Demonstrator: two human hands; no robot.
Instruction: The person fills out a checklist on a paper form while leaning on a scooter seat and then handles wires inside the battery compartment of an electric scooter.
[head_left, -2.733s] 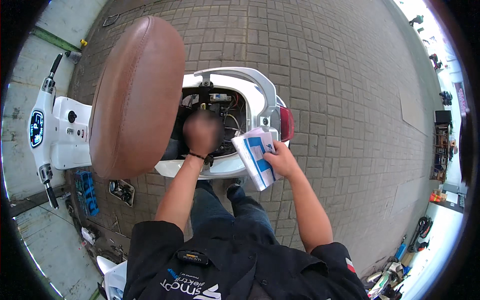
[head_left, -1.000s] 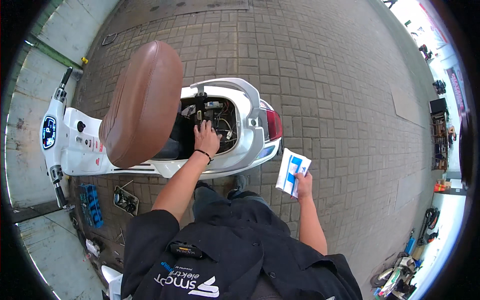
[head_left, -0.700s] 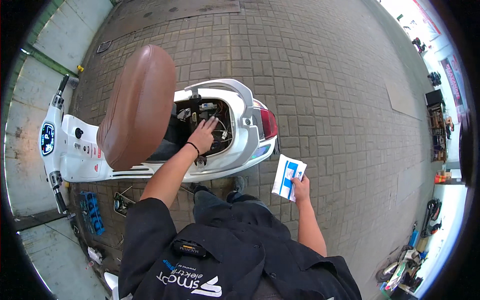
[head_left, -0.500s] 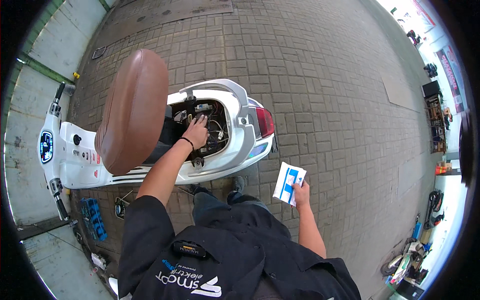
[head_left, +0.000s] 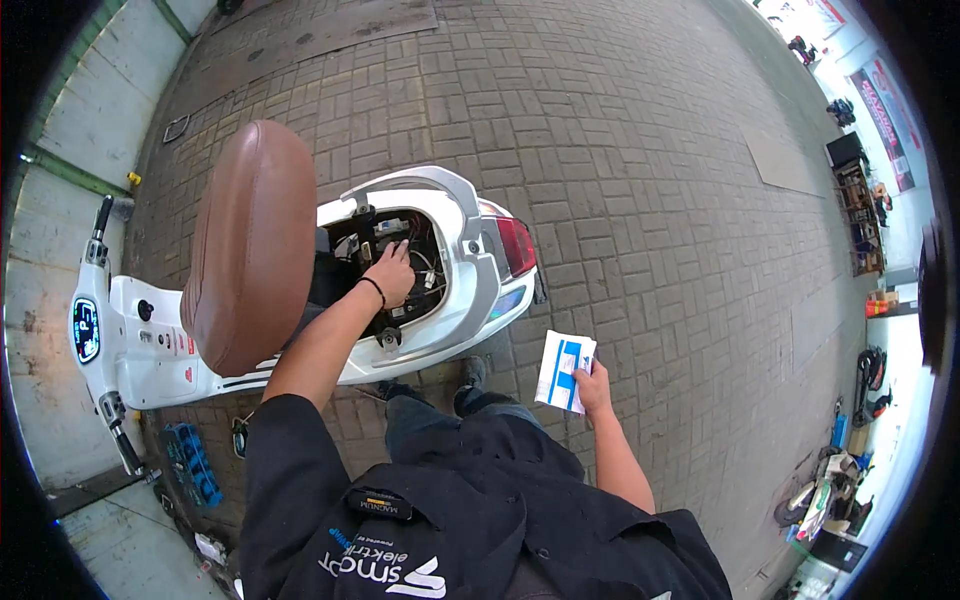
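Observation:
My left hand, with a dark bracelet at the wrist, reaches into the under-seat compartment of a white scooter. Its fingers stretch out over the wiring; what lies right beneath them is hidden. Pale wires and connectors sit beside the fingertips, and a small grey-white module lies at the far side. The brown seat is tipped up, left of the opening. Out to the right, my right hand grips a flat white and blue packet, thumb on top.
The scooter's grey grab rail curves around the compartment, with a red tail light behind. A blue crate stands on the brick paving at the lower left. Shelves and parked vehicles line the right side.
The view has shifted slightly, so the scooter sits a bit lower and further left. My right hand has turned the packet a little more upright. My left hand remains in the compartment.

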